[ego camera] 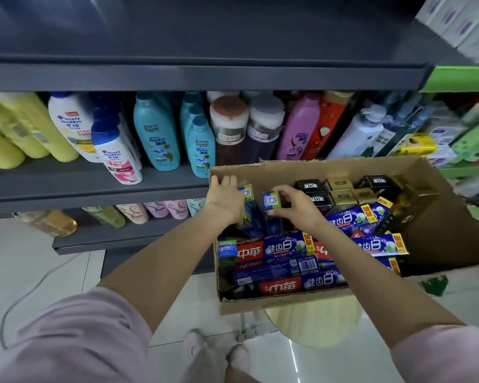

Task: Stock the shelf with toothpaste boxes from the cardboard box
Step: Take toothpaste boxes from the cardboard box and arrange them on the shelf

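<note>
An open cardboard box [440,217] sits on a gold stool, full of toothpaste boxes: blue and red ones [285,250] lying flat, black and gold ones [340,193] standing on end. My right hand [296,205] grips the top end of an upright blue-green toothpaste box [271,200]. My left hand [224,197] is at the box's far-left corner, wrapped around another upright blue-green box [246,192]. The dark top shelf [205,37] above is bare across its middle.
Shampoo bottles [155,134] fill the middle shelf behind the box; more bottles [133,214] lie on the lowest shelf. White packs [465,20] occupy the top right. A green-edged shelf unit [459,78] stands to the right. Pale tiled floor [53,272] and a cable lie below.
</note>
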`<state>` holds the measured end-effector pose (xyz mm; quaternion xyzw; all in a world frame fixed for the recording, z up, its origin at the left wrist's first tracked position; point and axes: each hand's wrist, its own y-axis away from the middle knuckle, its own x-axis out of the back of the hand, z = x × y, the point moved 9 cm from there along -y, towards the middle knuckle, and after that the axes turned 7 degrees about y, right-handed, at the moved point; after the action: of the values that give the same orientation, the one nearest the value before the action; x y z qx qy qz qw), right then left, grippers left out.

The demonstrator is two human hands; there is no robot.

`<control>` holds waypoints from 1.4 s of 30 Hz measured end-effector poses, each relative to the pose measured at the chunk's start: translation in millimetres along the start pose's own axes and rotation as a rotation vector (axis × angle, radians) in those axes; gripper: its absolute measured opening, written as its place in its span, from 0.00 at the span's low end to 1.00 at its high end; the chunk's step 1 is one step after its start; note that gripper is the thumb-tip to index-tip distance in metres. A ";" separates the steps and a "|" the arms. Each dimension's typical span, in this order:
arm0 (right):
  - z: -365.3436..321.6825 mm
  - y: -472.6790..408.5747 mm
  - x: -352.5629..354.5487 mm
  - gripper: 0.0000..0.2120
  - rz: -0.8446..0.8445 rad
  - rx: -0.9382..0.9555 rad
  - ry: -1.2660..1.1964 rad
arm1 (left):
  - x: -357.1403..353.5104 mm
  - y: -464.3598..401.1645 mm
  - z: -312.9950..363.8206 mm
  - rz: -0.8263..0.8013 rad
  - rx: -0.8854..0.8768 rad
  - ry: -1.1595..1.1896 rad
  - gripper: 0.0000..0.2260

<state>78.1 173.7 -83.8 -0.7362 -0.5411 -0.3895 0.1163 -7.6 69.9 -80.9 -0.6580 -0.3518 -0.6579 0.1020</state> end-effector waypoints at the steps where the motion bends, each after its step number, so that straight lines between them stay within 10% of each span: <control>1: -0.6 0.2 4.0 0.25 0.014 0.015 -0.074 | 4.1 0.9 0.7 0.023 -0.018 0.065 0.31; 13: -55.1 4.0 46.9 0.14 0.181 0.069 -0.602 | 84.1 37.1 -38.7 0.364 -0.049 1.506 0.12; 27: -234.2 27.0 96.5 0.13 0.172 0.295 -0.825 | 193.2 104.4 -106.4 0.627 0.075 1.483 0.24; 42: -428.9 -56.8 103.8 0.20 0.455 0.321 -0.315 | 277.6 156.6 -317.2 0.897 0.279 1.008 0.19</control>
<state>-152.9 14.7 261.8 -0.8619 -0.4283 -0.1444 0.2299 -197.4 -142.8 266.7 -0.3343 -0.0365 -0.7263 0.5995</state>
